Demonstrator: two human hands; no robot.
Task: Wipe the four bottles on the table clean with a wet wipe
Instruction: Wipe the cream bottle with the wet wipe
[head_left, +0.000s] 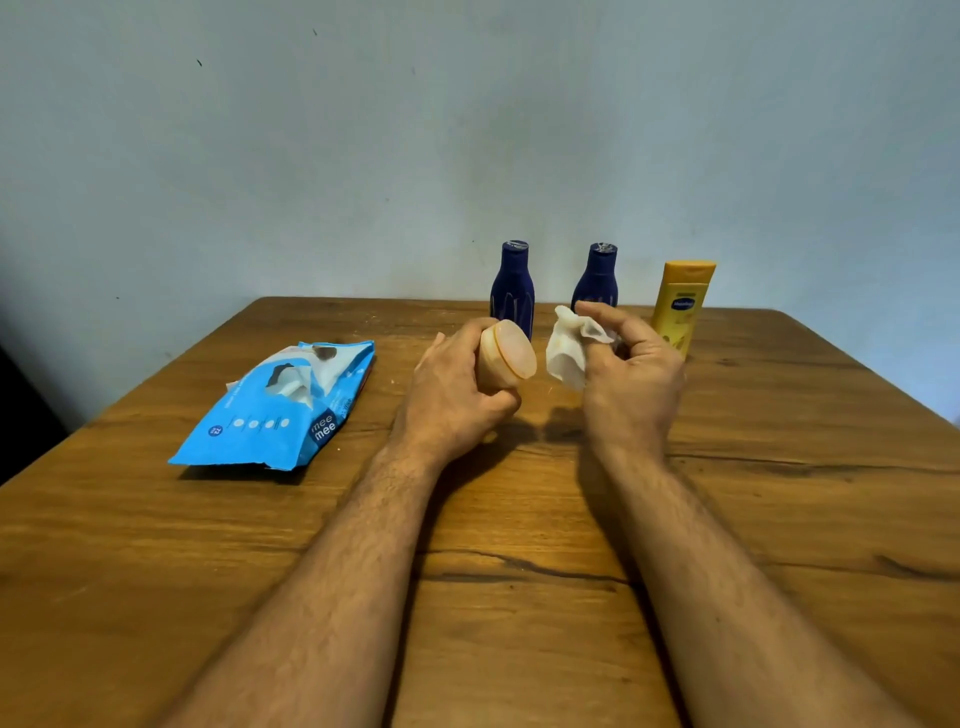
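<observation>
My left hand (451, 395) grips a pale orange bottle (506, 361), lifted above the table and tilted so its round end faces right. A crumpled white wet wipe (566, 348) is pinched in my right hand (631, 374), just right of that end and a small gap away from it. Behind my hands two dark blue bottles (513, 288) (597, 278) stand upright near the table's far edge. A yellow bottle (679, 306) stands upright to their right, partly behind my right hand.
A blue wet-wipe pack (280, 410) lies on the wooden table (519, 597) to the left of my left hand, its flap open with a wipe sticking out. A plain wall rises right behind the table's far edge.
</observation>
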